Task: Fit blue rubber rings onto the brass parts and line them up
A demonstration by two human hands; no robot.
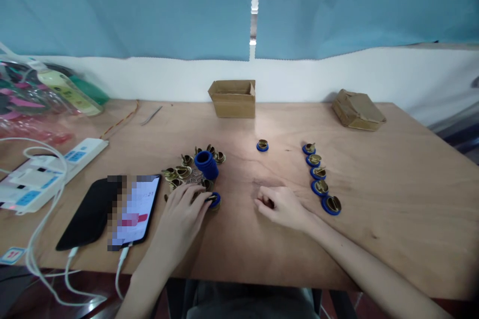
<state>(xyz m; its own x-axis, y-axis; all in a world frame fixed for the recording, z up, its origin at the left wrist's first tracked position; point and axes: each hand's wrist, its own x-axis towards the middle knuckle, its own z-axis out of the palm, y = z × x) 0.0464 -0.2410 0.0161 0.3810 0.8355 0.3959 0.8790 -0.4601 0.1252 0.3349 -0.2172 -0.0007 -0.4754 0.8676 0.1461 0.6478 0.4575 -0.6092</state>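
My left hand [183, 217] lies on the table with its fingertips on a brass piece set in a blue ring [214, 201]. Just beyond it are a stack of blue rings [206, 163] and a heap of loose brass pieces [179, 172]. My right hand [280, 205] rests on the wood with its fingers curled in; whether it holds anything is hidden. To its right runs a curved row of several finished blue-ringed brass pieces [321, 178]. One more ringed piece [262, 145] sits alone farther back.
Two phones [112, 212] on charging cables lie at the left, beside white power strips [48, 172]. An open cardboard box [233, 98] and a closed one [357, 109] stand by the wall. Tweezers [151, 115] and plastic bags [41, 94] are at the back left.
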